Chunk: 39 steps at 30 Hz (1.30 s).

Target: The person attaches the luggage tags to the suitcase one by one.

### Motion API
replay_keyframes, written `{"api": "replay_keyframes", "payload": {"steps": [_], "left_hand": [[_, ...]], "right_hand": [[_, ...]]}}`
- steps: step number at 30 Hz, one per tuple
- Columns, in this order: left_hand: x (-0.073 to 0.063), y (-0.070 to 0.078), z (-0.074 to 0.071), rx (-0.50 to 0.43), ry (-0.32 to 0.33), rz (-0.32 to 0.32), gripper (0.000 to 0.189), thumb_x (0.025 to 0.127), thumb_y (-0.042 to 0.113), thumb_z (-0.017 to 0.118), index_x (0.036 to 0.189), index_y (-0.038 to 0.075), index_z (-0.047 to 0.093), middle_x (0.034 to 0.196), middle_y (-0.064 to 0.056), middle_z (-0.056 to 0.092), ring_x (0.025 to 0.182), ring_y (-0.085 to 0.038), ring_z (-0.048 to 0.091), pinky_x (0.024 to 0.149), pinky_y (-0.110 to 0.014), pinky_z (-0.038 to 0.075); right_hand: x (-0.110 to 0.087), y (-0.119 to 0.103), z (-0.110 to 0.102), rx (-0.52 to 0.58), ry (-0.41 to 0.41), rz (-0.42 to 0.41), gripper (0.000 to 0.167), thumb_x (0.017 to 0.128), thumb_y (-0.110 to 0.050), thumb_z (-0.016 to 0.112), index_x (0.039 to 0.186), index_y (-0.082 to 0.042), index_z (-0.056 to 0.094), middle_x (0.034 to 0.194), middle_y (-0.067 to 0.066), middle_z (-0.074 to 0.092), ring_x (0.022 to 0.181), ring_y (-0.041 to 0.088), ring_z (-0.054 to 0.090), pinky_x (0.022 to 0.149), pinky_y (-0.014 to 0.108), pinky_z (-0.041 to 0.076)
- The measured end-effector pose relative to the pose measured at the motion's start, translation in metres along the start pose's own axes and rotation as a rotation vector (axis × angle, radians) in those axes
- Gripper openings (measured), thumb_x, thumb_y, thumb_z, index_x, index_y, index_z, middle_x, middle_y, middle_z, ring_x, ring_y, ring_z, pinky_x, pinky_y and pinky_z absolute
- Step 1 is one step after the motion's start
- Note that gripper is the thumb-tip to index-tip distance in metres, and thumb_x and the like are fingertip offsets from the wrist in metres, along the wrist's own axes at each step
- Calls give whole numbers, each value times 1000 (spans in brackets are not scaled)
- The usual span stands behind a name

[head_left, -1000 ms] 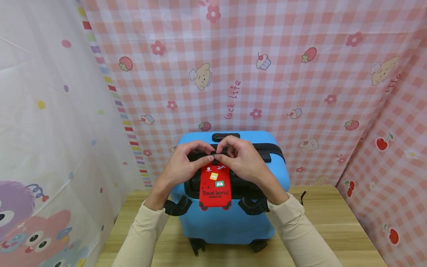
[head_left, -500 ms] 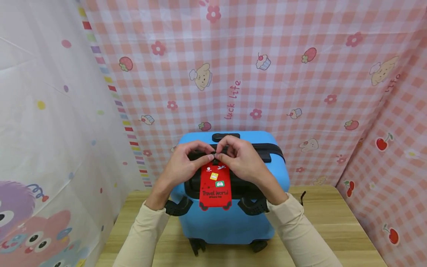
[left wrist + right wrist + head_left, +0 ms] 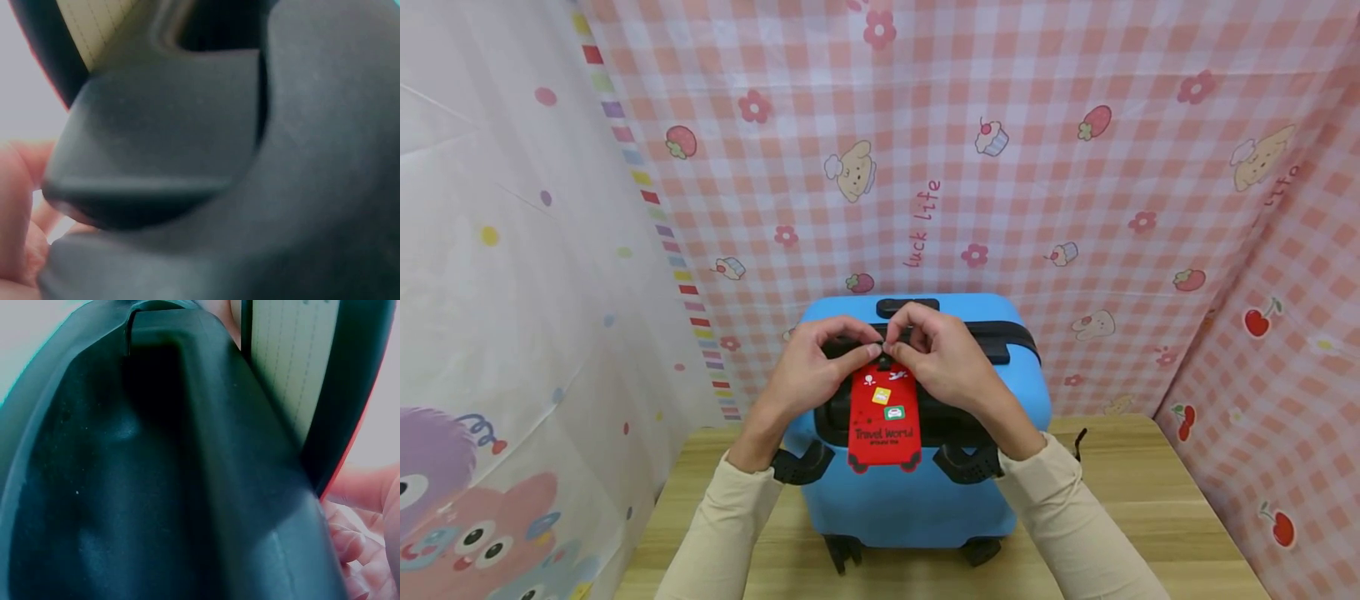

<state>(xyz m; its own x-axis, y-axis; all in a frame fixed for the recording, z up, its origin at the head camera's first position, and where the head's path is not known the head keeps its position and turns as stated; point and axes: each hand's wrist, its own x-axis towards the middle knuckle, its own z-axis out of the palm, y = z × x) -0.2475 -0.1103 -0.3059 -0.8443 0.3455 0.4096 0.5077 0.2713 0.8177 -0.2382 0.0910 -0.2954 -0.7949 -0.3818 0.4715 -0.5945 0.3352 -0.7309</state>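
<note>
A red luggage tag (image 3: 884,429), shaped like a small suitcase, hangs against the front of a blue suitcase (image 3: 910,500). Its short black strap (image 3: 884,362) rises to the fingertips of both hands. My left hand (image 3: 805,371) pinches the strap from the left with thumb and index finger. From the right, my right hand (image 3: 951,362) pinches it close beside. The fingers largely hide the strap's end. Beneath the hands lies the suitcase's black handle (image 3: 997,350). Both wrist views show black plastic close up, with the tag's cream lined back (image 3: 290,369) and fingers (image 3: 15,206) at the edges.
The suitcase stands on a wood-grain table (image 3: 1120,500), its black wheels (image 3: 981,552) toward me. A black button grip (image 3: 906,307) sits on its top. Pink checked cloth (image 3: 1037,192) hangs behind and at right, white printed cloth (image 3: 550,292) at left.
Both hands stay at the strap with only slight finger movement; the right hand's fingers have shifted up a little. The tag and suitcase stay in place.
</note>
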Motion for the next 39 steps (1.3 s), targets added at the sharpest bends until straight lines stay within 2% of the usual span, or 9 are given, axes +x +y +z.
{"api": "replay_keyframes", "payload": {"steps": [6, 14, 25, 39], "left_hand": [[0, 1, 0, 2, 9, -7, 9, 92, 12, 70, 101, 11, 74, 95, -4, 72, 86, -19, 65, 79, -40, 56], [0, 1, 0, -5, 9, 11, 10, 93, 11, 69, 102, 9, 74, 96, -5, 72, 84, -19, 66, 77, -37, 57], [0, 1, 1, -1, 8, 15, 9, 92, 10, 69, 101, 10, 74, 95, -4, 72, 84, -19, 66, 77, -37, 57], [0, -1, 1, -2, 20, 8, 9, 92, 12, 70, 100, 11, 74, 94, -4, 72, 84, -20, 65, 78, -38, 56]], "right_hand": [[0, 0, -1, -10, 1, -9, 6, 94, -6, 65, 93, -10, 61, 64, 4, 48, 56, 19, 46, 54, 29, 40], [-1, 1, -1, 0, 8, 9, 10, 92, -8, 69, 94, -13, 61, 61, 4, 44, 53, 20, 44, 50, 30, 39], [-1, 1, -1, -1, 3, -6, 7, 92, -6, 67, 95, -8, 62, 62, 4, 42, 54, 20, 42, 51, 29, 37], [-1, 1, 0, -13, 4, 9, 6, 92, -7, 67, 96, -9, 63, 62, 4, 44, 54, 20, 44, 50, 29, 37]]}}
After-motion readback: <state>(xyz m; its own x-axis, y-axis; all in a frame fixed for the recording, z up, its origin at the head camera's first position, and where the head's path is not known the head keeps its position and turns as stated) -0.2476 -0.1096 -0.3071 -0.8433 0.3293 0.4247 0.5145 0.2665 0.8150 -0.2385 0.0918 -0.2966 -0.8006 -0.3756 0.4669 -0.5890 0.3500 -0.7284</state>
